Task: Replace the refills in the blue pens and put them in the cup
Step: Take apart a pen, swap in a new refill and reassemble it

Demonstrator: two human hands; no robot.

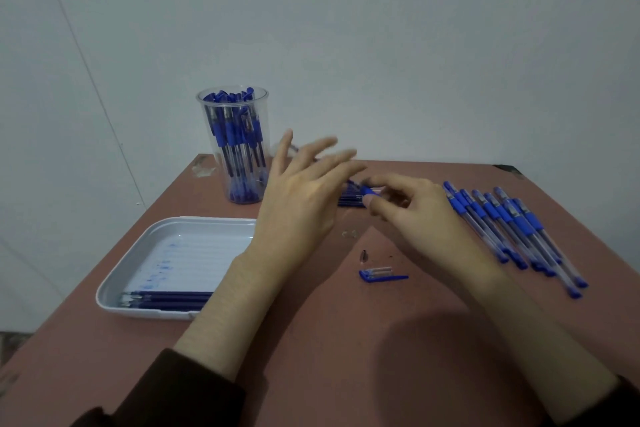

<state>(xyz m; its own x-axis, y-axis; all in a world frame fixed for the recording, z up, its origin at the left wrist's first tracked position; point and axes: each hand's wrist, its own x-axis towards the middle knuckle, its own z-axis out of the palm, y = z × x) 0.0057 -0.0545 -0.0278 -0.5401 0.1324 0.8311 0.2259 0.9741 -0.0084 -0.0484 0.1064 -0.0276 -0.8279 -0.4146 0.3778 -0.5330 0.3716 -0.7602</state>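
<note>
My left hand (304,191) hovers over the table's middle with fingers spread and straight, blurred, holding nothing. My right hand (408,208) pinches the blue grip of a pen barrel (367,191) between thumb and forefinger, just above a small pile of blue refills (349,199). A clear cup (235,149) packed with blue pens stands at the far left. A row of several capped blue pens (512,229) lies to the right. A blue pen cap (381,276) and a small metal tip (364,256) lie on the table between my forearms.
A white tray (114,291) holding several blue refills (166,300) sits at the left. The reddish table (346,357) ends at a pale wall behind; its far right corner has a dark bracket (509,169). Small clear bits (349,233) lie near the centre.
</note>
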